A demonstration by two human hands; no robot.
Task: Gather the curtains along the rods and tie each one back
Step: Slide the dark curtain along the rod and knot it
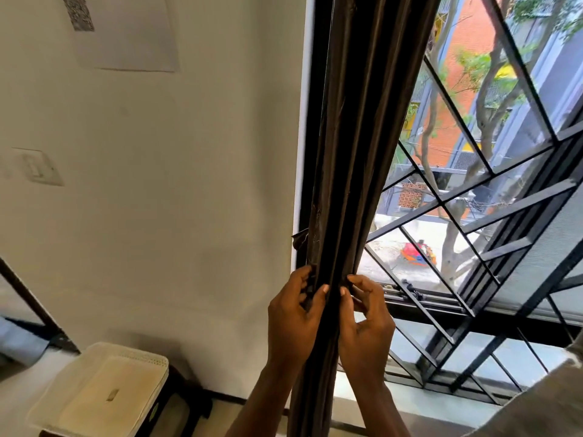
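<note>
Nearest, two forearms are reaching up from the bottom edge. The left hand [295,313] is curling its fingers round the left side of the gathered curtain [350,152], its thumb lying across the front folds. The right hand [367,323] is pinching the right side, with its thumb tip just beside the left thumb and the other fingers bending behind the cloth. Both hands are closing narrowly on the bundle; whether a tie strip is also lying in them cannot be told.

The dark brown curtain is hanging in tight pleats along the window's left edge. Low on the left, a white box [97,389] is sitting on a dark stool [179,395]. Behind it the pale wall [173,216] is carrying a switch plate [39,167] and a paper sheet [126,33]. To the right, the diagonal window grille [492,173] is framing a tree [485,99] and a red-orange building [463,42] far outside.
</note>
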